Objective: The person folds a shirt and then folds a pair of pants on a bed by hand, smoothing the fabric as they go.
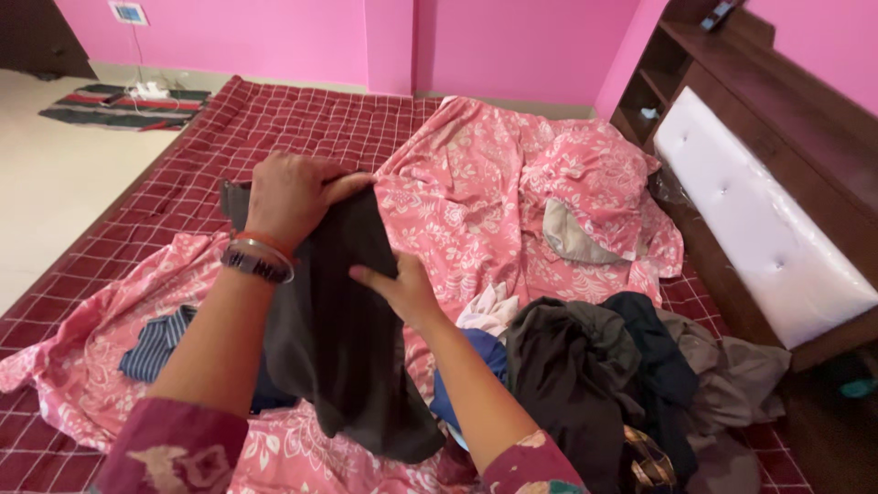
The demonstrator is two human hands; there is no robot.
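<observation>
View from a head-worn camera, looking down at a person's two bare hands working over a bed. The left hand (pixel 294 197), with bangles at the wrist, is raised in front of the camera and its fingers are closed over the top edge of a dark grey garment (pixel 343 338). The right hand (pixel 402 288) lies against the cloth lower down, fingers held together and fairly flat, thumb pointing left; whether it pinches a fold or only presses on it is hard to tell from this angle. The garment hangs lifted above the bed, between the two forearms, its lower end drooping toward the camera. It looks soft and limp, light enough for one hand to carry, and likely to sag wherever it is not held, so the top hem or corners seem the natural places to grip.

Under it lies a crumpled pink floral sheet (pixel 476 201) spread over a maroon checked bedcover (pixel 293 119). A blue striped cloth (pixel 155 343) lies to the left. To the right sits a heap of dark clothes (pixel 604 366), near a white padded headboard (pixel 759 220) in a dark wooden frame. The walls are pink
</observation>
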